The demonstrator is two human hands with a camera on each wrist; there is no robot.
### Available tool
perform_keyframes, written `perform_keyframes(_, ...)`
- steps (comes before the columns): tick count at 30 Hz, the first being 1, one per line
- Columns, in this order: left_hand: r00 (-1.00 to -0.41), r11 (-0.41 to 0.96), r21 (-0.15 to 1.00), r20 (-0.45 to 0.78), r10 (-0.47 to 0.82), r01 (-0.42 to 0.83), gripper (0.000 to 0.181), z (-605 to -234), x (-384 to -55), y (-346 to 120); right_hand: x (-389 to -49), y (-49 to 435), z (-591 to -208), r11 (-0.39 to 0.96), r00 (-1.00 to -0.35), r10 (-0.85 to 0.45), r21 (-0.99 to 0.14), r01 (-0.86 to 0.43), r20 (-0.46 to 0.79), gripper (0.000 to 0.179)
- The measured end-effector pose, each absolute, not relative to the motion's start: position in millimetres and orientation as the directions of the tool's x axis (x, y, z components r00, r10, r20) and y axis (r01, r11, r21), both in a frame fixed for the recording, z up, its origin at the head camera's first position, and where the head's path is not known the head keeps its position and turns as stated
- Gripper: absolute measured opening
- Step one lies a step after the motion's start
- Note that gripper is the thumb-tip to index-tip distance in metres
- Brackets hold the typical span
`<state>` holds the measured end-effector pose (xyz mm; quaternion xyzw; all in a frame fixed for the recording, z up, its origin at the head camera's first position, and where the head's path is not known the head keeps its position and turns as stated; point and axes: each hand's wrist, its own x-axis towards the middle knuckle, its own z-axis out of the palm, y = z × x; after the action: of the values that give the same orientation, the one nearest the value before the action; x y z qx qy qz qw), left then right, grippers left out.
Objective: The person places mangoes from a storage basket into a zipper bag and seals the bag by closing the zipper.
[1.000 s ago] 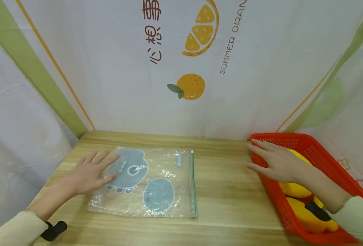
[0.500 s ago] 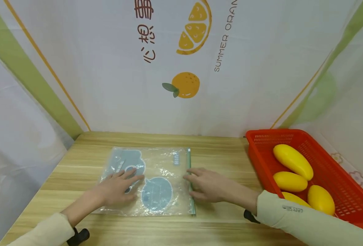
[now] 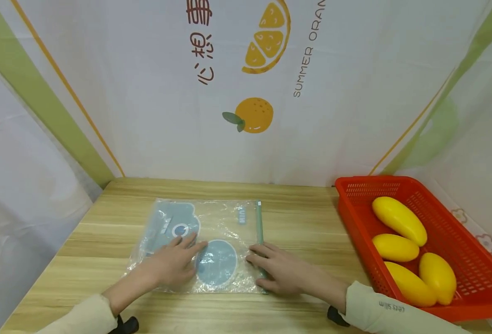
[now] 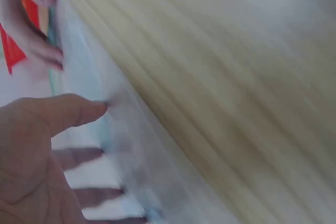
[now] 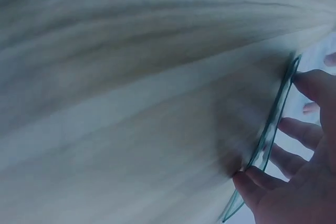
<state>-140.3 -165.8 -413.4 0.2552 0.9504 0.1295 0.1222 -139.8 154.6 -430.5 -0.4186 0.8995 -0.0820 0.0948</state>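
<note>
A clear zip bag (image 3: 218, 220) with blue cartoon prints lies flat on the wooden table, its green zip edge (image 3: 259, 227) toward the right. My left hand (image 3: 175, 262) rests over the bag's near left part, fingers spread. Those fingers (image 4: 79, 111) appear loosely extended over the plastic in the blurred left wrist view. At the zip edge, my right hand (image 3: 281, 269) touches the lower part with spread fingers. In the right wrist view, two green lips (image 5: 274, 114) of the bag's mouth look slightly apart beside the right thumb and fingers.
To the right stands a red plastic basket (image 3: 356, 246) holding several yellow mango-shaped fruits (image 3: 399, 220). A white curtain (image 3: 166, 139) with orange prints hangs behind the wooden table (image 3: 304, 204). More white cloth (image 3: 24, 185) hangs on the left side.
My right hand has come left from above the basket to the bag's zip edge. My left hand has slid right and nearer across the bag. The bag stays in about the same place.
</note>
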Motion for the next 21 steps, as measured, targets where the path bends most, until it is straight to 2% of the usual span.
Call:
perform_keyframes(7, -0.875, 0.866, 0.348, -0.195, 0.442, 0.36, 0.071, -414.5, -131.3, -120.0, -138.9, 154.6, -433.1, 0.661, -0.67, -0.737, -0.3, -0.688, -0.089, 0.056)
perform_keyframes(14, -0.88, 0.89, 0.24, -0.188, 0.435, 0.389, 0.086, -418.5, -122.8, -85.2, -138.7, 153.9, -434.7, 0.668, -0.683, -0.725, -0.332, -0.666, -0.089, 0.058)
perform_keyframes(21, -0.885, 0.895, 0.188, -0.17, 0.434, 0.403, 0.096, -426.2, -115.7, -77.2, -148.5, 158.7, -432.4, 0.636, -0.655, -0.747, -0.411, -0.654, -0.114, 0.058)
